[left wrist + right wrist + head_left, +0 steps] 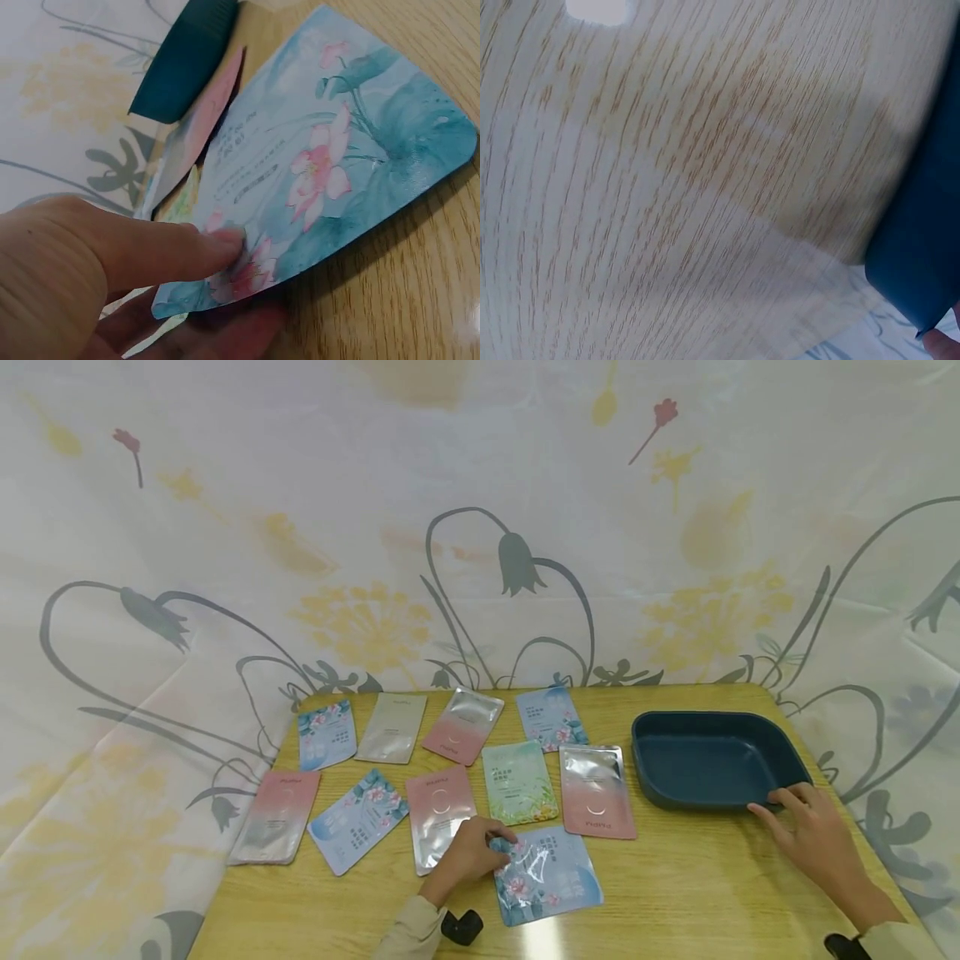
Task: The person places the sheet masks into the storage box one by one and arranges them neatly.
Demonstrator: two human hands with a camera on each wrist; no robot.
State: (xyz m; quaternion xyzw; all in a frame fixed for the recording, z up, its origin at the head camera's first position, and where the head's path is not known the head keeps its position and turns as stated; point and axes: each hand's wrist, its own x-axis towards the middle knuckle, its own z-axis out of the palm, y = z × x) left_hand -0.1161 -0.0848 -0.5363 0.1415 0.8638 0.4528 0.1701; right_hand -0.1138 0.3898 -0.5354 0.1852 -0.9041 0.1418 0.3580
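Pinched at its left edge by my left hand (472, 850) is a blue sachet with pink lotus flowers, a face mask packet (551, 877). In the left wrist view the thumb (217, 251) lies on the packet's printed face, with fingers beneath, and the held edge is raised off the wood. At the right, my right hand (813, 835) grips the front right corner of a dark blue plastic basin (675, 797), fingers over the rim. The right wrist view shows only fingertips (941, 346) at the basin's lip.
Several more packets lie in two loose rows: pink and silver ones (597, 814), a green one (520, 781), a beige one (392, 727) and blue floral ones (358, 821). The wooden table (675, 893) ends at a flower-printed cloth (480, 468) behind.
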